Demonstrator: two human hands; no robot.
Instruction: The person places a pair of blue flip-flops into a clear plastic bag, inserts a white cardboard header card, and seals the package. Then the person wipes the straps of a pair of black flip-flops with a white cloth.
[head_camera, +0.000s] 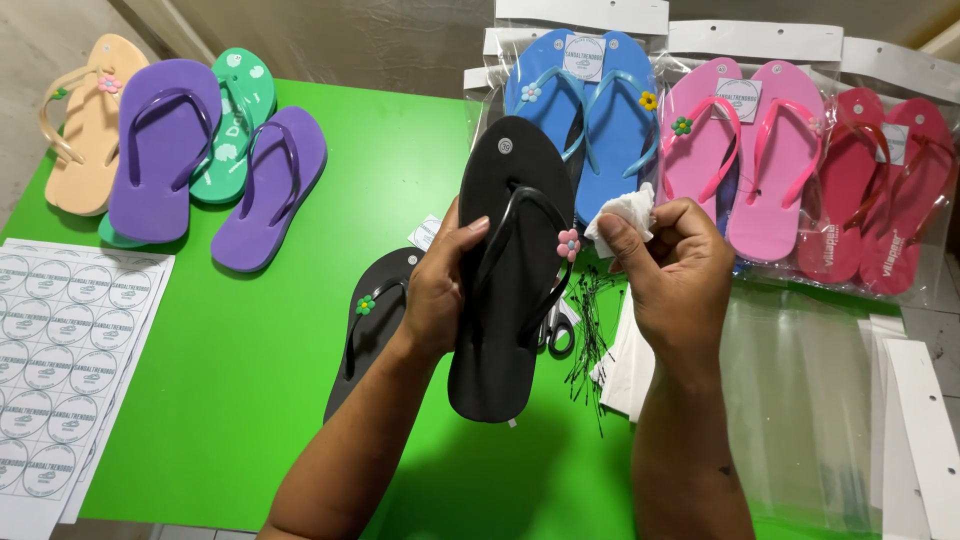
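Head view: left hand (437, 290) clamps the upright black flip-flop (512, 270); right hand (672, 268) pinches a white tissue (622, 214); hard wiping might loosen its pink flower charm (568, 243)

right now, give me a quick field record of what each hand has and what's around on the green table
left hand: holds black foam flip-flop with pink flower charm, upright
right hand: pinches crumpled white cloth beside the strap
under it: second black flip-flop lying on green table
left side: purple pair, round sticker sheet
back right: bagged blue pair, pink pair, red pair
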